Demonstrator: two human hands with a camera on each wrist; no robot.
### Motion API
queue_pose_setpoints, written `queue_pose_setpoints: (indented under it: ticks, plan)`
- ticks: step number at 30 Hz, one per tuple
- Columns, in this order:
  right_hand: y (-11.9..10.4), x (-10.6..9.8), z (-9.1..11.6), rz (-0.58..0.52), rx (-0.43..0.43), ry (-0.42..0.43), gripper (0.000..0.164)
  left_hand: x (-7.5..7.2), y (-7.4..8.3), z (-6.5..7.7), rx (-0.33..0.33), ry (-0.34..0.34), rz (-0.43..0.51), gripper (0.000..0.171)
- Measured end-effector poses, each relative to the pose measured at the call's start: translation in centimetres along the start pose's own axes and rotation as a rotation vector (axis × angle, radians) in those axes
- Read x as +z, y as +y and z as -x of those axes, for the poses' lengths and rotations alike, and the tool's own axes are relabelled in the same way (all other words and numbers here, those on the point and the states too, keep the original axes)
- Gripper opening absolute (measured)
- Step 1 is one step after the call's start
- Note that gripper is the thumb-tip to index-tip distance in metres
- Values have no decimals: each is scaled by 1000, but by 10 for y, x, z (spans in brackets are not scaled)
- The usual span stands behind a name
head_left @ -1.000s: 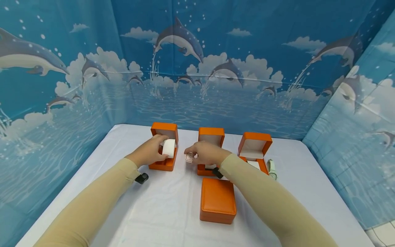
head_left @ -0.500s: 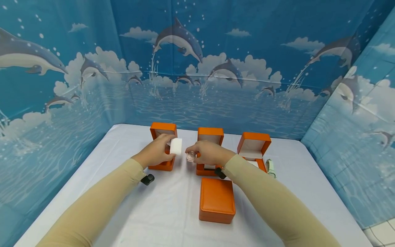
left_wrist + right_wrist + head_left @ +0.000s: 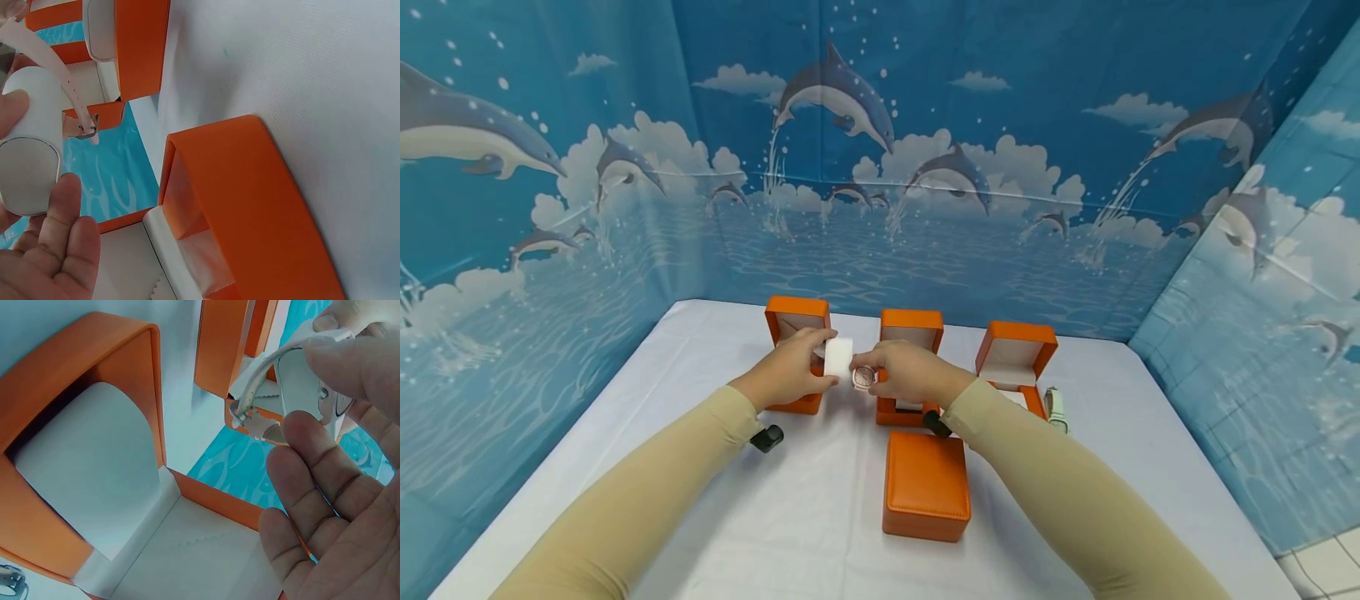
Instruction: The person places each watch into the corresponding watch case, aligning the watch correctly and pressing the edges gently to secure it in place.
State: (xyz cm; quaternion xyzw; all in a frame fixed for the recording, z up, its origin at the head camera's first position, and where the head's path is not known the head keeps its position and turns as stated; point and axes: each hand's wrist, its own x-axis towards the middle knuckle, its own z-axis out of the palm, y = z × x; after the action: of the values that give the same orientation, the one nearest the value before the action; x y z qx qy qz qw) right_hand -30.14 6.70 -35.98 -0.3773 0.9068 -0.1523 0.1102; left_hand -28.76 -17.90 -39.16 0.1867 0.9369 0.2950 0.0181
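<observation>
My left hand (image 3: 784, 371) grips a white watch cushion (image 3: 838, 358) between thumb and fingers, above the front of the left orange box (image 3: 797, 310). Just right of it, my right hand (image 3: 916, 371) pinches a wristwatch (image 3: 863, 377) with a pale pink strap, its dial facing up. Seen from the left wrist, the strap (image 3: 49, 56) curves right beside the cushion, its metal buckle hanging past it. In the right wrist view the strap's loop overlaps the cushion's end (image 3: 297, 381); whether they touch I cannot tell.
Two more orange boxes stand with lids up, one in the middle (image 3: 912, 320) behind my right hand, another at right (image 3: 1021, 335). A pale green watch (image 3: 1055, 408) lies beside the right one. Nearer me sits a closed orange box (image 3: 927, 479) on the white tablecloth (image 3: 775, 525).
My left hand has lifted the cushion out of the left box and carried it right, up to the watch. The right hand has stayed almost in place, the watch turning slightly.
</observation>
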Motion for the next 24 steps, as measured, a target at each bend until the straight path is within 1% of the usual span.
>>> queue_pose_setpoints:
  ticks: [5, 10, 13, 18, 24]
  plan:
    - [-1, 1, 2, 15, -23, 33, 48, 0, 3, 1, 4, 12, 35, 86]
    - [-4, 0, 6, 25, -14, 40, 46, 0, 4, 1, 12, 30, 92, 83]
    - [-7, -1, 8, 31, -24, 47, 47, 0, 5, 0, 10, 46, 116, 81]
    - [-9, -1, 10, 53, -51, 91, 45, 0, 7, 0, 13, 52, 122, 79]
    - [-7, -1, 11, 45, -19, 141, 48, 2, 9, 1, 30, 44, 124, 77]
